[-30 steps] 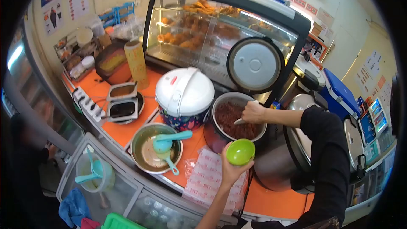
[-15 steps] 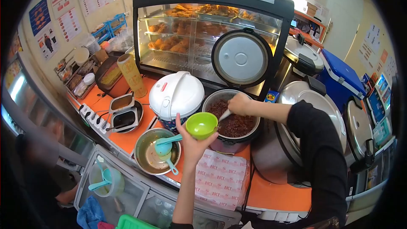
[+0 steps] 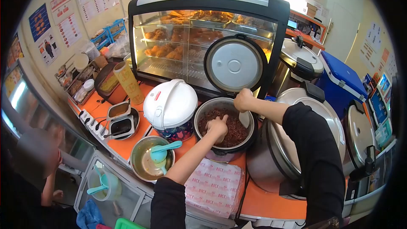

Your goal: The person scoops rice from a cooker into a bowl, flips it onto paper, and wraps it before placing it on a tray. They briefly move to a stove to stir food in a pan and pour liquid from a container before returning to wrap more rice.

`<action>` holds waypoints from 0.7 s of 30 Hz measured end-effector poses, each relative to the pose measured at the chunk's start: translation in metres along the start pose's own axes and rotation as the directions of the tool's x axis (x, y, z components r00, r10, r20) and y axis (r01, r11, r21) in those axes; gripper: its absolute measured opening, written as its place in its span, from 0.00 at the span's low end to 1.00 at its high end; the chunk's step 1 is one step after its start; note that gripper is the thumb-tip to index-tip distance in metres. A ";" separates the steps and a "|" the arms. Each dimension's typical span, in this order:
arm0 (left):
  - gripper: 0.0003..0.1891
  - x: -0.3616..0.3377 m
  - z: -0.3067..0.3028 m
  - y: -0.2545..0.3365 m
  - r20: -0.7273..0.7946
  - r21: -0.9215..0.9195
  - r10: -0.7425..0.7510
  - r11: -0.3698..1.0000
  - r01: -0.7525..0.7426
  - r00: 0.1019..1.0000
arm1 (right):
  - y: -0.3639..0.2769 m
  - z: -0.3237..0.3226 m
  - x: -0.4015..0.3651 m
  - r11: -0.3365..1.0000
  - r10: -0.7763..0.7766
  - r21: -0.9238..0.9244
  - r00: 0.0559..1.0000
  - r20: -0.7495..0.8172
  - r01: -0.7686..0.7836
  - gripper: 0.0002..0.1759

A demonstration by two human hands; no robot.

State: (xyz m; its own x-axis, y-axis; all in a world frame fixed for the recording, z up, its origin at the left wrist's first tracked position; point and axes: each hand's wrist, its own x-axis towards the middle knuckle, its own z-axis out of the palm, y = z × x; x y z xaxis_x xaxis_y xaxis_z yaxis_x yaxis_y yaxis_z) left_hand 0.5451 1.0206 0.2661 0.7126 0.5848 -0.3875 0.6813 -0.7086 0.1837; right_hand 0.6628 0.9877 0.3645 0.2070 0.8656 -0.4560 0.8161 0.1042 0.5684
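Note:
My right hand (image 3: 243,100) grips a white rice paddle (image 3: 244,119), its blade pointing down at the right inner side of the open cooker pot (image 3: 201,114). Dark reddish-brown rice (image 3: 232,135) fills the pot's lower part. My left hand (image 3: 217,128) is inside the rim, over the rice, with its back towards me and one finger stretched out. The other fingers are curled and partly hidden, and what they hold cannot be made out. No green bowl shows in this view. Behind the pot stands its raised round lid (image 3: 234,66).
A closed white-lidded cooker (image 3: 171,104) stands left of the pot. Nearer lies a metal bowl (image 3: 137,161) with turquoise ladles (image 3: 158,154). Printed paper sheets (image 3: 214,186) lie in front, large steel cookers (image 3: 271,157) stand right, and a heated food cabinet (image 3: 203,0) behind. Another person (image 3: 38,165) is at far left.
My left hand has moved from in front of the pot into it, and the green bowl it held is out of sight. The paddle is now more upright, farther right.

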 end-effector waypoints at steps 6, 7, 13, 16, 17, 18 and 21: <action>0.64 0.008 0.005 -0.001 0.252 -0.211 -0.016 0.975 0.071 0.968 | -0.025 0.024 -0.006 0.945 -0.017 0.328 0.995 0.101 -0.017 0.17; 0.66 0.011 0.007 0.001 0.265 -0.255 -0.030 0.962 0.100 0.964 | -0.030 0.028 -0.007 0.927 0.003 0.374 0.995 0.098 -0.040 0.17; 0.68 0.023 0.011 0.007 0.330 -0.333 -0.073 0.924 0.188 0.941 | -0.035 0.005 -0.023 0.900 -0.144 0.425 0.987 0.077 0.099 0.15; 0.67 0.026 0.007 0.010 0.343 -0.370 -0.062 0.908 0.196 0.937 | -0.039 0.010 -0.006 0.838 -0.170 0.540 0.978 0.124 0.077 0.15; 0.67 0.026 0.005 0.010 0.343 -0.394 -0.048 0.899 0.190 0.938 | -0.038 0.014 -0.006 0.829 -0.144 0.555 0.986 0.085 0.073 0.15; 0.66 0.016 -0.006 0.012 0.328 -0.401 -0.047 0.898 0.184 0.944 | -0.034 0.007 -0.019 0.819 -0.115 0.570 0.992 0.045 0.069 0.15; 0.67 -0.004 -0.018 0.002 0.032 -0.447 -0.014 0.894 0.027 0.999 | -0.032 -0.010 -0.054 0.811 -0.048 0.582 0.998 -0.038 0.061 0.14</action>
State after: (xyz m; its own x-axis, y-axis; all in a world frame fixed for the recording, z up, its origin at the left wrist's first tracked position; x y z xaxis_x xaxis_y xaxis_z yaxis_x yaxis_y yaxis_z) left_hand 0.5462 1.0240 0.2844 0.6974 0.5818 -0.4184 0.7029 -0.4416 0.5576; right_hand 0.6196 0.9426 0.3778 0.1468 0.8774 -0.4568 0.9885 -0.1473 0.0347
